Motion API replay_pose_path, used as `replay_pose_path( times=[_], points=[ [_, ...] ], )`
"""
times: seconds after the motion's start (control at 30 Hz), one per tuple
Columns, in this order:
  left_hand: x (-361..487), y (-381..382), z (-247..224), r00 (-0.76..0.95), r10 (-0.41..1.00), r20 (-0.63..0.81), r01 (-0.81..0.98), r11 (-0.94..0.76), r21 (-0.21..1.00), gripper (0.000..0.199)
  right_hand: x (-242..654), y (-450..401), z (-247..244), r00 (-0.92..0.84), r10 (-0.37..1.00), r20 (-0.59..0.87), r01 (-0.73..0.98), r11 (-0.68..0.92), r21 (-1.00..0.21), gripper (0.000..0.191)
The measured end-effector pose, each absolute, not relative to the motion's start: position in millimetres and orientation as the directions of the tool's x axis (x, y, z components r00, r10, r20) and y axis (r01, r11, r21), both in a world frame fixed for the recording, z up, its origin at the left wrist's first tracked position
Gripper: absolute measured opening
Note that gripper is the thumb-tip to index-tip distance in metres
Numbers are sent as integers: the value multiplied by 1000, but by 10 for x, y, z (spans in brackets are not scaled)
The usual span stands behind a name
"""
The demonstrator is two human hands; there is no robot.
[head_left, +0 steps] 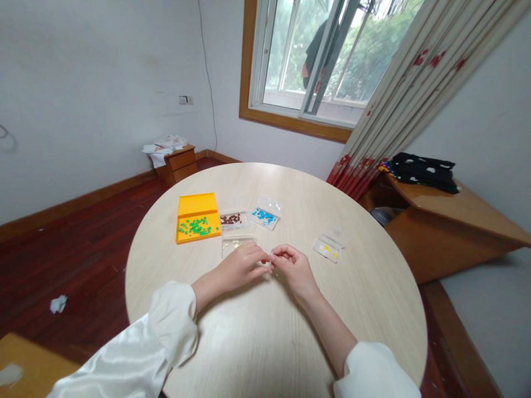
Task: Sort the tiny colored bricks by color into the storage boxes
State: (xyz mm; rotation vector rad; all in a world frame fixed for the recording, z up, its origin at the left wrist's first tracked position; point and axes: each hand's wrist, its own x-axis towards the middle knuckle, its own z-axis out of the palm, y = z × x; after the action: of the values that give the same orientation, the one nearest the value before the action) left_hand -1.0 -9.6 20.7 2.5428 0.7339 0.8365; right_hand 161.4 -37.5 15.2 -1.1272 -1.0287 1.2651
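Observation:
My left hand (244,267) and my right hand (292,270) meet over the middle of the round table (257,342), fingertips close together. Something small, partly brown, shows between them, too small to name. Just behind my left hand, partly covered by it, lies a clear box (226,249) with pale pieces. An open yellow box (198,204) holds green pieces (194,226) at the left. Beside it sit a clear box with brown pieces (230,219) and another with blue pieces (264,216). Right of my right hand is a clear box with yellow pieces (329,251).
A wooden cabinet (448,232) with folded dark cloth (425,172) stands to the right of the table. Behind are a window and a long curtain (398,88). A small drawer unit (181,163) with papers is at the back left.

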Motion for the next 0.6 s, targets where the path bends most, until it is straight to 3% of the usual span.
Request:
replay_pose_path(
  times=[0.2,0.6],
  points=[
    [-5,-90,196,609,690,392,433,-703,565,13,1581,-381,118,16,998,-55,-195,-51,-979,33],
    [-13,-79,183,592,656,468,383,-740,553,18,1628,-370,96,-63,994,-84,-265,-98,-959,28]
  ],
)
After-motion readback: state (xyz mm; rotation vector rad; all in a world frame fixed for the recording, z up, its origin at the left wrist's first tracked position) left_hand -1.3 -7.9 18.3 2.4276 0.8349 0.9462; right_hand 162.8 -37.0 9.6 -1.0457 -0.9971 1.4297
